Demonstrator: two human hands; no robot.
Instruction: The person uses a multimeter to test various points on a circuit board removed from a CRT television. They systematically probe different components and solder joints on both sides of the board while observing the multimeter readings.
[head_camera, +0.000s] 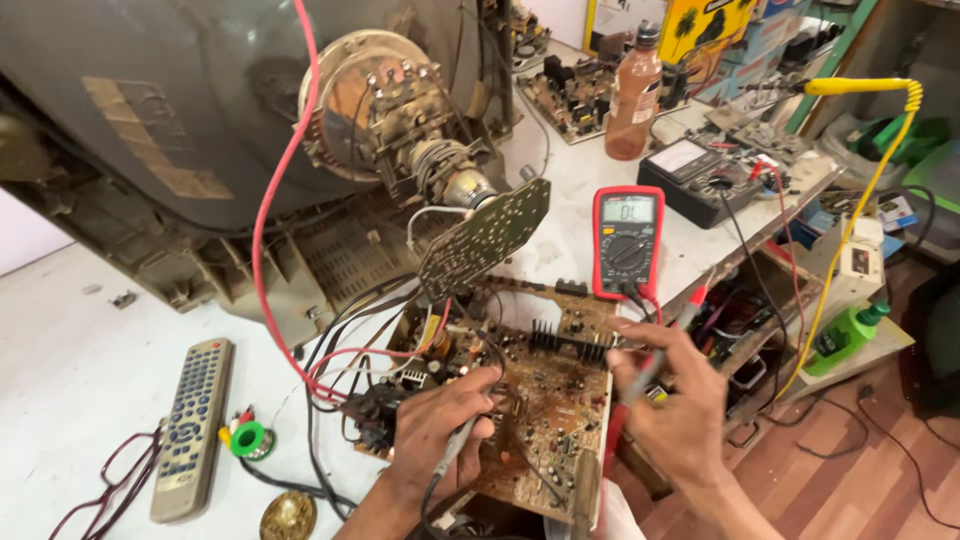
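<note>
Both hands, left hand (440, 425) and right hand (665, 400), pinch probes over circuit board (545, 400).

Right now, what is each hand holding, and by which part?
Left hand grips a probe along its shaft; right hand pinches a red probe mid-shaft over the circuit board.

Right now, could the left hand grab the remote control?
Probably yes: the remote control lies on open table just beside the left hand, nothing between but wires, though that hand holds a probe.
</note>
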